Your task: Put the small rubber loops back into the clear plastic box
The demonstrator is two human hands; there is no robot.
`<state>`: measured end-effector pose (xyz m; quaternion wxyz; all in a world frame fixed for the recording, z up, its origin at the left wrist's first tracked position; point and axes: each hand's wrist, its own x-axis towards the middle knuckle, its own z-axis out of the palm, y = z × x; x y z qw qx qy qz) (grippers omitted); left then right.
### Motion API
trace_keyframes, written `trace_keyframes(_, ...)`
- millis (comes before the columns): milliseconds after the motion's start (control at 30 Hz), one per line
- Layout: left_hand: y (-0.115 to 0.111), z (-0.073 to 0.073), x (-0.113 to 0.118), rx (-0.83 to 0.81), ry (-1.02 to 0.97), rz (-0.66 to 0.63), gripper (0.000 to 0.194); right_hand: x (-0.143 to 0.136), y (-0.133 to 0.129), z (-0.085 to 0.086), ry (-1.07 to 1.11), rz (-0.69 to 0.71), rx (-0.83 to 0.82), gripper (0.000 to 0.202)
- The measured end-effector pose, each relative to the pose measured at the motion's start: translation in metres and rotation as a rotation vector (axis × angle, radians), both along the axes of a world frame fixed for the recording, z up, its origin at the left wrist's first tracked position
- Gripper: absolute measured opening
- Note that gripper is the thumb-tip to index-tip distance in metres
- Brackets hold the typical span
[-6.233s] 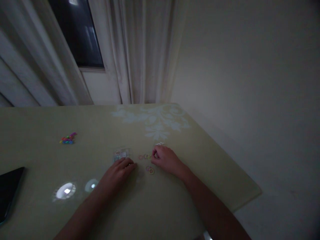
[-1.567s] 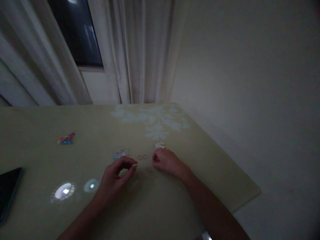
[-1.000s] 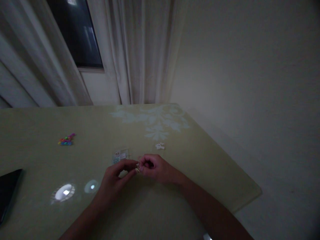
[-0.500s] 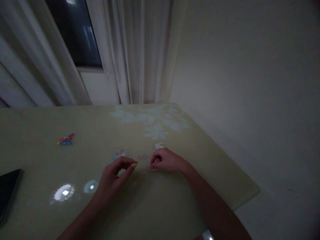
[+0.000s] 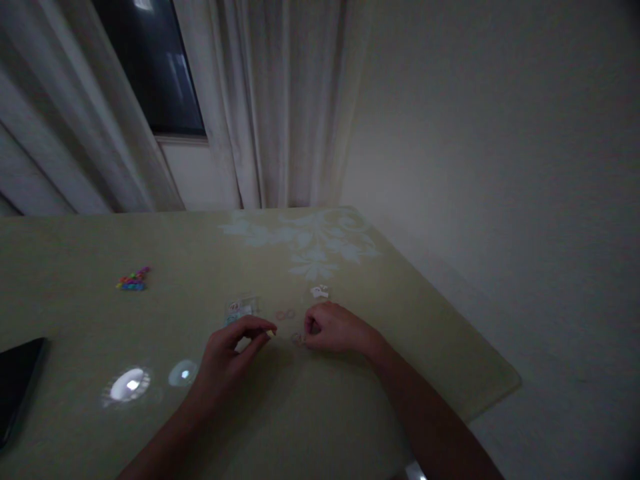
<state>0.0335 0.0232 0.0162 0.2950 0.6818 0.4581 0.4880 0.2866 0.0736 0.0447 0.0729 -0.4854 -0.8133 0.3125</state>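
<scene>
My left hand [image 5: 233, 350] is closed in a pinch on a few small yellow bands [image 5: 271, 333], mostly hidden by the thumb and forefinger. Across from it, my right hand [image 5: 333, 327] is also pinched, low over the table. Its fingertips meet the edge of a small cluster of thin pale rings [image 5: 297, 339]; whether one is between them is too small to tell. Just beyond, two thin pinkish rings [image 5: 285, 315] lie side by side. A clear plastic packet [image 5: 241, 308] sits behind my left hand, and small white pieces [image 5: 320, 291] lie behind my right.
On the pale glossy table [image 5: 300, 427], a heap of small colourful pieces [image 5: 133, 279] is at the left. A dark flat device [image 5: 20, 380] lies by the left edge. Curtains [image 5: 295, 100] and a wall [image 5: 475, 167] stand beyond the table.
My right hand has shifted slightly right and down. A yellowish loop seen under its fingertips no longer shows clearly, and the pale rings there are more exposed. My left hand's grip has turned a little.
</scene>
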Motion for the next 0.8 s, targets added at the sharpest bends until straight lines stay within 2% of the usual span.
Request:
trace_keyframes(100, 0.000, -0.002, -0.001, 0.016, -0.011, -0.021, 0.011, -0.001, 0.004, -0.001, 0.117, -0.073, 0.038, 0.008)
trace_keyframes(167, 0.001, -0.003, -0.001, 0.021, -0.016, -0.040, 0.009, -0.004, 0.005, -0.003, 0.265, -0.099, 0.003, 0.006)
trace_keyframes(267, 0.001, -0.006, -0.001, 0.049, -0.023, -0.111, 0.008, -0.015, 0.000, -0.005, 0.513, -0.081, -0.174, 0.009)
trace_keyframes(367, 0.002, -0.008, 0.000, 0.070, -0.024, -0.189, 0.008, -0.024, -0.008, -0.008, 0.663, -0.017, -0.326, 0.017)
trace_keyframes(500, 0.002, -0.009, 0.000, 0.027, 0.007, -0.178, 0.009, -0.027, -0.011, -0.013, 0.682, -0.003, -0.370, 0.019)
trace_keyframes(633, 0.002, -0.009, 0.000, 0.091, -0.010, -0.246, 0.014, -0.026, -0.008, -0.019, 0.679, -0.003, -0.392, 0.019)
trace_keyframes(800, 0.001, -0.008, 0.001, 0.065, 0.006, -0.238, 0.011, -0.027, -0.006, -0.019, 0.708, 0.003, -0.410, 0.020)
